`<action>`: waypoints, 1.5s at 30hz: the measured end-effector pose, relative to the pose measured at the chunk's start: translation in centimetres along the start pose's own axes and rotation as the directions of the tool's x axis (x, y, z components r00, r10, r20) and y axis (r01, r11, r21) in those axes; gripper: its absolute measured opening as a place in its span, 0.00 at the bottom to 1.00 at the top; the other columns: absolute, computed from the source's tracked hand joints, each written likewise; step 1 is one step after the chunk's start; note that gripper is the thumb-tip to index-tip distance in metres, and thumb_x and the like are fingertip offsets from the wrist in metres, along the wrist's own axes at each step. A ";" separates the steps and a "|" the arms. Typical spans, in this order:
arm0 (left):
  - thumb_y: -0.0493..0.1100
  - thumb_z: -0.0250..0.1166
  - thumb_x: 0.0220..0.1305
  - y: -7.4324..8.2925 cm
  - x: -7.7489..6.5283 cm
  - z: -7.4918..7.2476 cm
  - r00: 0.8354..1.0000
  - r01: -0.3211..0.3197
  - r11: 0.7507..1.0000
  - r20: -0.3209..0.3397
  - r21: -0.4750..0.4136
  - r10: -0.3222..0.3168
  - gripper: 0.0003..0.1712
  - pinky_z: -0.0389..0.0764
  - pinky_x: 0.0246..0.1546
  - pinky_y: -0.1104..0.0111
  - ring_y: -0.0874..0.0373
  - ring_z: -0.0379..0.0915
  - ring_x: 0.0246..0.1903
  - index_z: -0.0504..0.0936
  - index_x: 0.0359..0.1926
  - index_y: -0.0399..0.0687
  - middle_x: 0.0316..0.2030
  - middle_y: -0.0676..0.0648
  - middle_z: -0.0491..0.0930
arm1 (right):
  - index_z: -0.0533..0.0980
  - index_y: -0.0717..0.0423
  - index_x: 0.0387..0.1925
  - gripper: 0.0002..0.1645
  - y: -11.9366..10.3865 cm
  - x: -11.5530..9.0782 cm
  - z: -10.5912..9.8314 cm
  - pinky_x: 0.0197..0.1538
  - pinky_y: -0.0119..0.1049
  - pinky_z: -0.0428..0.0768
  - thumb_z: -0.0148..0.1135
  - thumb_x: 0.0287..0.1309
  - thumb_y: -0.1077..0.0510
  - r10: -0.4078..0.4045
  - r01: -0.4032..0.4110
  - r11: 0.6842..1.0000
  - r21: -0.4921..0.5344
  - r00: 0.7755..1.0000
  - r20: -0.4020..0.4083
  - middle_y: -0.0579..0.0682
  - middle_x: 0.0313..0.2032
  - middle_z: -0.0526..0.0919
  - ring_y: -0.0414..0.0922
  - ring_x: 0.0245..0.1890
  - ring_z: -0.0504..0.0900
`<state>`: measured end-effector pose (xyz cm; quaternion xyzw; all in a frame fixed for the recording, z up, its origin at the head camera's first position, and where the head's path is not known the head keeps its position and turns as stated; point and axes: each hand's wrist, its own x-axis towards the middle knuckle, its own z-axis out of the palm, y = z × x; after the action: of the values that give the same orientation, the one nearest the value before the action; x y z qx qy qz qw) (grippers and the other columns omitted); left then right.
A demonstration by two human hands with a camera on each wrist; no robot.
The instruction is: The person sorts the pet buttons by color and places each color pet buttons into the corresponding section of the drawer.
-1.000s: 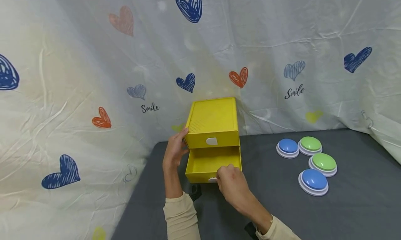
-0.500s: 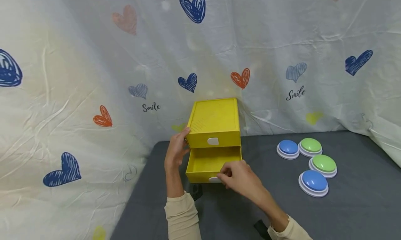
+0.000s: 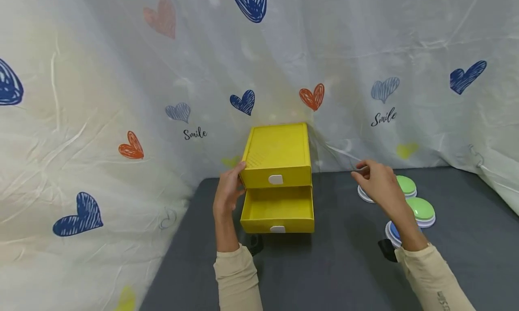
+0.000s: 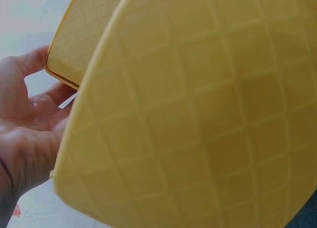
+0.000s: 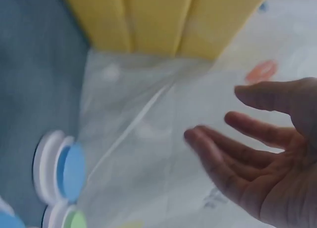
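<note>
A yellow two-drawer box (image 3: 277,146) stands against the curtain in the head view. Its lower drawer (image 3: 278,224) is pulled out, showing the yellow inside, while the upper drawer (image 3: 259,180) is closed. My left hand (image 3: 227,191) rests against the box's left side, its thumb at the front corner of the upper drawer. In the left wrist view, the drawer's waffle-patterned side (image 4: 198,114) covers part of the hand. My right hand (image 3: 381,182) is in the air right of the box, holding nothing, with fingers loosely bent and thumb apart. It overlaps the back blue push button (image 3: 363,196).
Right of the box, several dome push buttons with white bases sit on the dark grey tabletop (image 3: 324,266); a green button (image 3: 420,208) and a front blue button (image 3: 393,233) are partly behind my right arm. A white curtain (image 3: 340,45) printed with hearts hangs behind and at the left.
My right hand has let go of the lower drawer's white handle and moved right and away, over the buttons. The drawer stays pulled out. My left hand stays at the box's side.
</note>
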<state>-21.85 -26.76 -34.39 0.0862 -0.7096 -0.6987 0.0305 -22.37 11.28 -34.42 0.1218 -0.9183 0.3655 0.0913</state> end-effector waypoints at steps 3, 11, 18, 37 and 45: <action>0.59 0.55 0.80 -0.1 -0.1 0.3 1.000 0.002 1.000 -0.011 0.001 -0.002 0.34 0.66 0.74 0.37 0.41 0.72 0.70 0.71 0.75 0.42 0.71 0.38 0.72 | 0.75 0.70 0.61 0.25 1.9 1.1 -0.3 0.48 0.59 0.83 0.61 0.74 0.55 0.051 -0.044 0.995 -0.088 0.996 0.078 0.73 0.56 0.82 0.67 0.51 0.84; 0.57 0.55 0.81 0.3 0.1 0.2 1.000 0.003 1.000 -0.014 -0.030 -0.003 0.33 0.66 0.74 0.39 0.41 0.71 0.70 0.70 0.75 0.43 0.71 0.38 0.71 | 0.69 0.74 0.68 0.35 6.4 4.8 0.7 0.61 0.64 0.77 0.69 0.63 0.63 0.142 -0.040 0.955 -0.292 0.931 0.335 0.76 0.65 0.73 0.73 0.64 0.73; 0.56 0.54 0.81 0.0 -0.2 0.2 1.000 0.002 1.000 -0.002 -0.019 -0.002 0.33 0.64 0.75 0.38 0.40 0.70 0.71 0.69 0.75 0.41 0.71 0.38 0.70 | 0.62 0.74 0.73 0.49 9.7 5.2 2.3 0.64 0.69 0.74 0.75 0.54 0.63 0.179 -0.045 0.953 -0.301 0.883 0.435 0.82 0.68 0.64 0.77 0.68 0.65; 0.58 0.55 0.80 -0.2 -0.2 0.3 1.000 0.006 1.000 0.003 -0.007 -0.006 0.35 0.63 0.76 0.37 0.40 0.69 0.71 0.68 0.76 0.42 0.72 0.37 0.70 | 0.73 0.71 0.64 0.45 9.6 4.4 2.9 0.55 0.68 0.77 0.82 0.49 0.55 0.074 0.001 0.962 -0.275 0.962 0.263 0.77 0.58 0.77 0.74 0.56 0.77; 0.58 0.55 0.81 -0.1 -0.2 0.1 1.000 0.003 1.000 0.008 -0.013 -0.003 0.35 0.63 0.76 0.37 0.40 0.69 0.72 0.67 0.77 0.42 0.73 0.37 0.69 | 0.74 0.70 0.64 0.43 5.1 1.9 1.1 0.52 0.67 0.78 0.80 0.50 0.53 0.002 0.028 0.979 -0.204 0.989 0.147 0.75 0.55 0.79 0.72 0.53 0.78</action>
<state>-21.69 -26.65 -34.49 0.0840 -0.7049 -0.7038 0.0272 -25.75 13.78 -38.00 0.1441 -0.9545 0.2581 0.0383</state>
